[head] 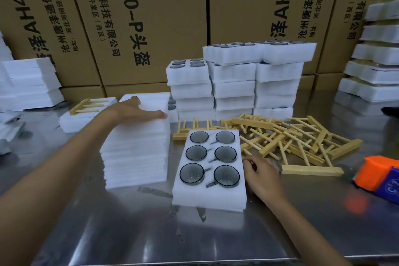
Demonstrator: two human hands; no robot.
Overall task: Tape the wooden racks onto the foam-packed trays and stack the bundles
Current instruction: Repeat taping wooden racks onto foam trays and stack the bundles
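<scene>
A white foam tray holding several dark glass cups lies flat on the steel table in front of me. My right hand rests at its right edge, fingers loosely curled and touching the foam side. My left hand lies flat, fingers straight, on top of a tall stack of white foam sheets to the tray's left. A loose heap of wooden racks is spread to the right of the tray. An orange and blue tape dispenser sits at the far right.
Stacks of foam-packed trays stand behind the heap. One wooden rack lies on a foam tray at back left. More foam stacks sit at far left and far right. Large cardboard cartons wall off the back.
</scene>
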